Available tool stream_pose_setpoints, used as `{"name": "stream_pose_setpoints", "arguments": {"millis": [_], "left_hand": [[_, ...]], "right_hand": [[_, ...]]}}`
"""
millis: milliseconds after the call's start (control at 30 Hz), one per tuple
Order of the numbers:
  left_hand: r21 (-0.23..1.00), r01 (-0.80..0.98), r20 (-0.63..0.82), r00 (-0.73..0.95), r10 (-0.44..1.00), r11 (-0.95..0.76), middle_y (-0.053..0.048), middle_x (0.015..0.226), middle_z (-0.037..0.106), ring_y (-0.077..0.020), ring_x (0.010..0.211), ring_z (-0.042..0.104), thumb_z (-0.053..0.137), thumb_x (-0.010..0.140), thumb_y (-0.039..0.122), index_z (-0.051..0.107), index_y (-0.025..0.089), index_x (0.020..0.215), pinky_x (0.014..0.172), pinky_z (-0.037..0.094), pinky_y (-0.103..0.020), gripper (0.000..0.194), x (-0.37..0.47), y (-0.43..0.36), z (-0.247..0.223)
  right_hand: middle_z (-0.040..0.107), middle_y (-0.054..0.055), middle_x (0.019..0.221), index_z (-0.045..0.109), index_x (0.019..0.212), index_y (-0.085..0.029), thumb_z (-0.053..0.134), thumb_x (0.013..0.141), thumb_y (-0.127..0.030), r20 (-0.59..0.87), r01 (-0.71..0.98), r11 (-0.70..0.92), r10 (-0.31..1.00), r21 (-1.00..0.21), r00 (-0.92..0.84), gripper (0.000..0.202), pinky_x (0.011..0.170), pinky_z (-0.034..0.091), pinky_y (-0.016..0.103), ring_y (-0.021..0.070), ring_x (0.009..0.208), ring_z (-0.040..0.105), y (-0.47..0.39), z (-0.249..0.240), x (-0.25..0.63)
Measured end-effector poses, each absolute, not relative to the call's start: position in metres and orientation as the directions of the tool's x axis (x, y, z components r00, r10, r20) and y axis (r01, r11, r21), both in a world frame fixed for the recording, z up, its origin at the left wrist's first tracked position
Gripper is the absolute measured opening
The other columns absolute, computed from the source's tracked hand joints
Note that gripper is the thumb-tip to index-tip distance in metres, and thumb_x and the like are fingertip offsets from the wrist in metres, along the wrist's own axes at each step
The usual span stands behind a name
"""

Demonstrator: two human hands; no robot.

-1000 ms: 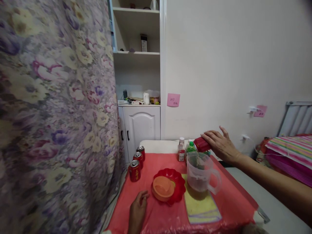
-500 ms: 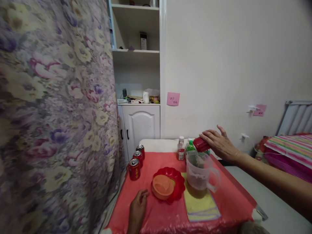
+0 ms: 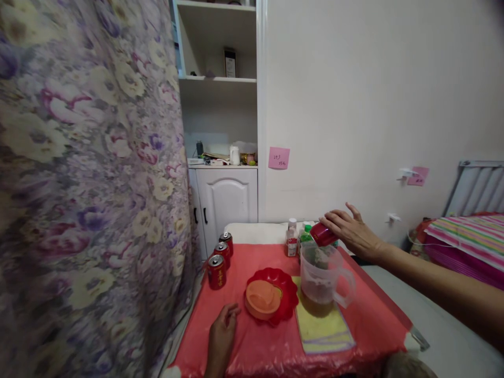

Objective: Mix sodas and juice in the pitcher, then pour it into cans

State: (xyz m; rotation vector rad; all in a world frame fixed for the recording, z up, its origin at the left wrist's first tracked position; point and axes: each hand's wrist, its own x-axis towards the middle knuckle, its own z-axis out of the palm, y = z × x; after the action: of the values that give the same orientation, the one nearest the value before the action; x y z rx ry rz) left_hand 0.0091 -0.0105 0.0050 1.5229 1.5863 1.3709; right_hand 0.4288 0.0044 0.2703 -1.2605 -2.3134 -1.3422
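My right hand (image 3: 346,228) is wrapped round a red can (image 3: 323,234), tilted with its top towards the left over the mouth of a clear plastic jug (image 3: 321,275). Brownish liquid shows in the bottom of the jug, which stands on a yellow cloth (image 3: 325,336). My left hand (image 3: 227,324) rests near the table's front left, fingers loosely curled but apart, holding nothing. Right of it, an orange bowl-like piece (image 3: 263,300) sits in a red scalloped dish (image 3: 290,298).
Several red cans, one in front (image 3: 217,272), line the table's left edge. Small bottles (image 3: 291,241) stand behind the jug. A floral curtain (image 3: 98,184) hangs at the left. A metal blade-like object (image 3: 419,338) lies at the right front corner.
The view has shifted slightly. The can is still tilted over the jug in my right hand, and my left hand has hardly moved.
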Motion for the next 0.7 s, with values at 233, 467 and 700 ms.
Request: {"name": "stream_pose_setpoints", "arguments": {"millis": [233, 467, 700], "left_hand": [[0.907, 0.391, 0.262, -0.225, 0.939, -0.159, -0.008, 0.094, 0.082, -0.0266, 0.095, 0.075, 0.049, 0.080, 0.040, 0.065, 0.023, 0.096, 0.088, 0.056, -0.038, 0.028, 0.0100, -0.0122, 0.0074], [0.908, 0.388, 0.258, -0.223, 0.940, -0.157, -0.009, 0.094, 0.082, -0.0275, 0.095, 0.075, 0.049, 0.079, 0.040, 0.065, 0.023, 0.096, 0.089, 0.056, -0.040, 0.029, 0.0100, -0.0104, 0.0066], [0.907, 0.393, 0.254, -0.223, 0.941, -0.151, -0.008, 0.094, 0.082, -0.0280, 0.095, 0.075, 0.049, 0.079, 0.040, 0.065, 0.023, 0.095, 0.088, 0.056, -0.041, 0.028, 0.0107, -0.0123, 0.0103]], "right_hand": [[0.067, 0.012, 0.124, 0.049, 0.134, -0.016, 0.044, 0.084, 0.001, 0.509, 0.689, 0.267, 0.508, 0.674, -0.695, 0.053, 0.114, 0.016, 0.055, 0.0272, 0.116, 0.054, 0.0031, 0.2768, 0.4268], [0.068, 0.011, 0.122, 0.052, 0.131, -0.017, 0.047, 0.085, -0.003, 0.469, 0.640, 0.306, 0.477, 0.705, -0.743, 0.047, 0.114, 0.015, 0.054, 0.0269, 0.115, 0.053, 0.0023, 0.2783, 0.4249], [0.069, 0.007, 0.119, 0.053, 0.129, -0.019, 0.048, 0.087, -0.005, 0.439, 0.602, 0.304, 0.461, 0.738, -0.771, 0.044, 0.116, 0.014, 0.053, 0.0257, 0.114, 0.053, 0.0028, 0.2797, 0.4197]]}}
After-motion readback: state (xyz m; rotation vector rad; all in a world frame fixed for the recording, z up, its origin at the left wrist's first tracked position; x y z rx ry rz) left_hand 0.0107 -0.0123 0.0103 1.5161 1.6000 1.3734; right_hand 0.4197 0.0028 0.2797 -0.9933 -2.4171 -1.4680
